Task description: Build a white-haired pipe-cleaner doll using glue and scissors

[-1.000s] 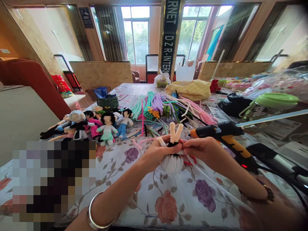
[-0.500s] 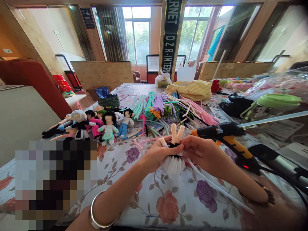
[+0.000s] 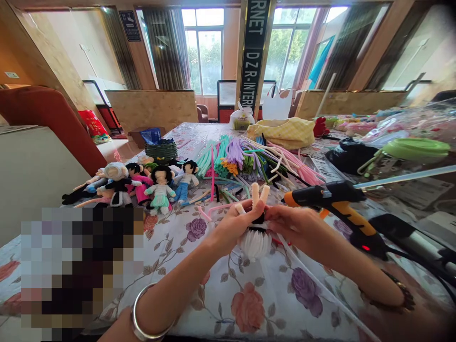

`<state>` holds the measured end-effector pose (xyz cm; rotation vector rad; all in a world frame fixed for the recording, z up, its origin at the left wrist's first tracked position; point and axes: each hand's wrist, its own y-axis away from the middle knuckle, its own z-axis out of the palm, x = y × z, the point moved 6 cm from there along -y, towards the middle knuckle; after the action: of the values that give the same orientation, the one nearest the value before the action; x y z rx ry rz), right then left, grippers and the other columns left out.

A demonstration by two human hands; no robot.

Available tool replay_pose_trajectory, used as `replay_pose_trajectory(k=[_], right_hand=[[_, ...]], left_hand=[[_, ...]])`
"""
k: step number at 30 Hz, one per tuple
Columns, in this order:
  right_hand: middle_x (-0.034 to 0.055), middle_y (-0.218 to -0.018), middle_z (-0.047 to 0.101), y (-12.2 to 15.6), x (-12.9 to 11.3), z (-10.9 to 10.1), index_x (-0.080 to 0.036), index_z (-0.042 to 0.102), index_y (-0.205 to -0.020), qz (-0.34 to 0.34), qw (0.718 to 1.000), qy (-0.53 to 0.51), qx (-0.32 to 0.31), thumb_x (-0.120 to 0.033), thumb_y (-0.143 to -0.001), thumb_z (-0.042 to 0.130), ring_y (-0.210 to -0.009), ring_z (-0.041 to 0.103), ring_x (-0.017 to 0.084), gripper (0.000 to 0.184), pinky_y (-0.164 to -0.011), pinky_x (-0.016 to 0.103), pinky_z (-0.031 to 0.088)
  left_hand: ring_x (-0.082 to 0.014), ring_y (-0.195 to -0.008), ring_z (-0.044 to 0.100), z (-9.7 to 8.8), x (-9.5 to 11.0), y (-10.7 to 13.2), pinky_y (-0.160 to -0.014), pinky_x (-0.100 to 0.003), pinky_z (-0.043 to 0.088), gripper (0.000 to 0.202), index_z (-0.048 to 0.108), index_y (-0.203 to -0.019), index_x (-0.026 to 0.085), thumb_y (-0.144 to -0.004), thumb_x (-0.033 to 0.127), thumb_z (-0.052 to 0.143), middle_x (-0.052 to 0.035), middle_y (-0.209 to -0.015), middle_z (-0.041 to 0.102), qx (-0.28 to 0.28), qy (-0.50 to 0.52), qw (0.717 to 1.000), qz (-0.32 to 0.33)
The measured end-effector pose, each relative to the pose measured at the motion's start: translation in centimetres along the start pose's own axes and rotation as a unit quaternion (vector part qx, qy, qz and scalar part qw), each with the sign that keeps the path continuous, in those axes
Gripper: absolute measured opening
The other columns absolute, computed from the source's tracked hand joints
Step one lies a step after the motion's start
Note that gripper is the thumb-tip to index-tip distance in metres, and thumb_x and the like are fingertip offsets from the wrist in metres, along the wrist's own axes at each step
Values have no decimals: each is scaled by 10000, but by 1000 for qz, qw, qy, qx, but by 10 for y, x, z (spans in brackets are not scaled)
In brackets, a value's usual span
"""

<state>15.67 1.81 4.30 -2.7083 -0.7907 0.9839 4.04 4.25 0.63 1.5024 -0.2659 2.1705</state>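
Note:
My left hand and my right hand are both closed on a small pipe-cleaner figure held just above the floral tablecloth. The figure has a fluffy white skirt, a black middle and two cream stalks sticking up between my thumbs. A silver bangle sits on my left wrist, a dark beaded bracelet on my right. An orange and black glue gun lies just behind my right hand, with a clear glue stick poking out to the right.
A row of finished small dolls lies at the left. A heap of coloured pipe cleaners fills the table's middle, with a dark green basket, a yellow cloth bag and a black bag behind.
My hands and the figure have stayed almost in place. My left thumb has shifted up against the base of the cream stalks, and my fingers have closed tighter round the black middle.

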Motion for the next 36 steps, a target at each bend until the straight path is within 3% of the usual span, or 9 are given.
replay_pose_trajectory(k=[6, 11, 17, 24, 28, 32, 36], right_hand=[[38, -938, 719, 2, -9, -1, -204, 629, -921, -58, 995, 71, 24, -153, -870, 514, -786, 671, 166, 136, -690, 260, 504], [37, -858, 717, 1, -14, -3, -185, 628, -851, -85, 993, 81, 30, -94, -841, 514, -702, 658, 147, 146, -647, 239, 493], [-27, -643, 678, 0, -15, -5, -206, 619, -727, -39, 997, 60, 3, -85, -801, 549, -538, 596, 113, 158, -520, 210, 421], [-37, -628, 674, 2, -9, -3, -209, 645, -730, -9, 1000, 6, 16, -113, -769, 585, -534, 596, 103, 120, -525, 195, 440], [-18, -675, 706, 3, -10, -9, -215, 664, -750, -11, 996, -15, 82, -131, -774, 574, -565, 628, 118, 126, -538, 204, 483], [-8, -714, 738, 8, -11, -21, -235, 702, -771, -23, 984, -3, 177, -150, -782, 568, -600, 676, 151, 159, -561, 237, 530], [-9, -738, 742, 14, -17, -29, -269, 718, -779, -51, 964, 37, 258, -146, -795, 574, -663, 695, 179, 190, -581, 276, 550]], left_hand=[[-112, -664, 515, 3, 3, 0, -555, -204, 368, 342, 689, -896, 178, -762, 487, 635, -15, -741, 588, -16, -48, 999, 18], [-140, -742, 543, 3, 7, 0, -596, -213, 392, 337, 701, -894, 194, -770, 497, 618, -29, -818, 623, -25, -111, 993, 32], [-169, -792, 584, 3, 6, 1, -658, -242, 438, 389, 696, -979, 216, -766, 528, 606, -39, -878, 657, -33, -128, 991, 18], [-147, -696, 583, 7, 6, 1, -608, -238, 434, 405, 706, -921, 199, -739, 551, 623, -31, -795, 655, -42, -80, 996, 13], [-139, -665, 573, 3, 10, 1, -600, -237, 426, 458, 695, -910, 187, -695, 589, 646, -29, -778, 649, -36, -54, 997, 45], [-169, -765, 606, 2, 17, 2, -662, -256, 443, 550, 663, -1033, 204, -704, 640, 601, -58, -939, 672, -56, -17, 992, 108], [-233, -925, 615, 3, 18, 1, -718, -286, 450, 675, 658, -1048, 195, -688, 744, 502, -84, -1044, 669, -69, 44, 992, 95]])
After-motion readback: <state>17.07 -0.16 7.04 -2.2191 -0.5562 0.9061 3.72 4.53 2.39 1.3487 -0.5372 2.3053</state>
